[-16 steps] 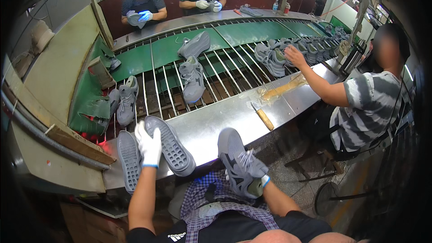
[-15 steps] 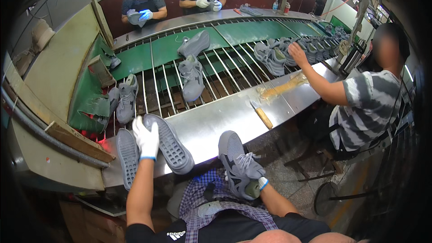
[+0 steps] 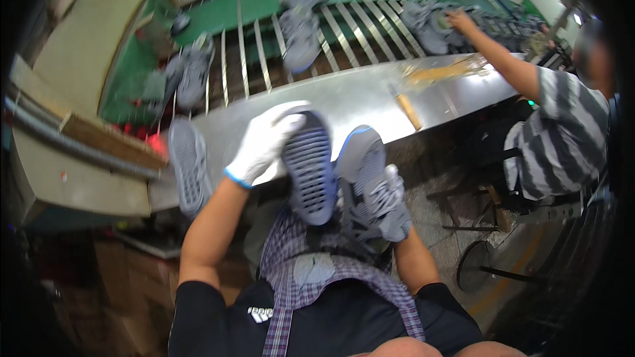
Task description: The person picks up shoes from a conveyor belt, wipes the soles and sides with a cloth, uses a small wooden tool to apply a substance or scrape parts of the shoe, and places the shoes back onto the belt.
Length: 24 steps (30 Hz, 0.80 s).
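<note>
My left hand (image 3: pixel 264 142), in a white glove with a blue cuff edge, is closed round the upper end of a grey shoe sole (image 3: pixel 311 175). The sole stands tilted with its ribbed, hollowed face toward me. Right beside it, a grey lace-up shoe upper (image 3: pixel 360 165) is held toe up in my right hand (image 3: pixel 392 173), which is mostly hidden behind the upper; only a bit of white glove shows. Another grey sole (image 3: pixel 188 168) rests on the metal bench to the left of my left hand.
A wooden-handled knife (image 3: pixel 408 111) lies on the metal bench (image 3: pixel 357 99). Beyond, grey shoes (image 3: pixel 301 36) sit on a rack of metal bars. At right, a co-worker in a striped shirt (image 3: pixel 562 129) reaches toward a row of shoes (image 3: pixel 430 26).
My left hand has lifted one sole off the bench and brought it right, beside the upper. The upper has moved slightly right and is more upright. The view has tilted down.
</note>
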Each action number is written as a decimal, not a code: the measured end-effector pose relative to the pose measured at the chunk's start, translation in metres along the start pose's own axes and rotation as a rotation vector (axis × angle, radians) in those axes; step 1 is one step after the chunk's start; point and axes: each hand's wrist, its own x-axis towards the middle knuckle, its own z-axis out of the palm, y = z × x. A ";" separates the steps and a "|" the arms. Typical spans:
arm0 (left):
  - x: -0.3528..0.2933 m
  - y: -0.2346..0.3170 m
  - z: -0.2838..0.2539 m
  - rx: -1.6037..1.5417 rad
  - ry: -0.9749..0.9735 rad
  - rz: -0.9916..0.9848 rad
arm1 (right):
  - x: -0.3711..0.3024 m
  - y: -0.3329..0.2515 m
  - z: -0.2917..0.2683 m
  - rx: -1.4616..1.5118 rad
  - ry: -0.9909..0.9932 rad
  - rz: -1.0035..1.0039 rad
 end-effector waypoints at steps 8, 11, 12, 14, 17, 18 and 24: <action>-0.056 -0.058 0.070 0.010 -0.125 0.006 | -0.054 0.062 -0.055 -0.079 0.478 -0.072; -0.050 -0.040 0.069 -0.035 -0.207 -0.111 | -0.059 0.068 -0.053 -0.108 0.579 -0.028; -0.047 -0.037 0.068 -0.001 -0.211 -0.119 | -0.054 0.059 -0.027 -0.021 0.642 -0.015; -0.044 -0.028 0.070 0.052 -0.212 -0.092 | -0.050 0.062 -0.035 -0.046 0.578 -0.049; -0.042 -0.033 0.070 0.029 -0.243 -0.036 | -0.052 0.066 -0.049 -0.127 0.567 -0.054; -0.043 -0.032 0.070 0.044 -0.259 -0.022 | -0.054 0.069 -0.054 -0.175 0.525 -0.086; -0.043 -0.030 0.066 0.161 -0.321 0.033 | -0.048 0.058 -0.022 -0.197 0.557 -0.112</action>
